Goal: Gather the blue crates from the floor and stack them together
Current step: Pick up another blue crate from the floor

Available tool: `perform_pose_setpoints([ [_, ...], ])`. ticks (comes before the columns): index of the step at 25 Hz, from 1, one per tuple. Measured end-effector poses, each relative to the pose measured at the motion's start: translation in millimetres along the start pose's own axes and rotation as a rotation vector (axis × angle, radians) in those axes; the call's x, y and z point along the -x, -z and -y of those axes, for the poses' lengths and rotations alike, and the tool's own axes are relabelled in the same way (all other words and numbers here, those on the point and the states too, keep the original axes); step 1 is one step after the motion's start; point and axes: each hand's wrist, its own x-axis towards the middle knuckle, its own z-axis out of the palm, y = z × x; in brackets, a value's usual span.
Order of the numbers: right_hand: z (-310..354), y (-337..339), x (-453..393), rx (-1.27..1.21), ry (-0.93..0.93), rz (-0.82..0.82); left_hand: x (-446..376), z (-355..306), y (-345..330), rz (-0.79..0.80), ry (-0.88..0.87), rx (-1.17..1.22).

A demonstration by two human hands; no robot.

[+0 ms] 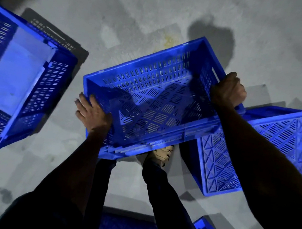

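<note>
Head view: a blue slotted crate (154, 99), open side up and empty, is held above the grey floor (143, 5), the left hand (92, 112) gripping its near-left corner and the right hand (228, 89) curled over its right end rim. A deeper blue crate (14, 78) lined with a pale sheet (15, 70) stands at left; an upturned crate (258, 154) lies at right, partly beneath the held one.
</note>
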Motion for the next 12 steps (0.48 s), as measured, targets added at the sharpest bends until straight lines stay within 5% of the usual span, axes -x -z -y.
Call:
perform_pose_setpoints([
  [7, -13.3, 13.6, 15.8, -0.141, -0.04, 0.019, -26.1, 36.2, 28.1, 0.362, 0.556, 0.795],
  [12, -52.4, 32.2, 58.4, -0.42, -0.061, 0.071, 20.6, 51.0, 61.9, 0.294, 0.464, 0.972],
])
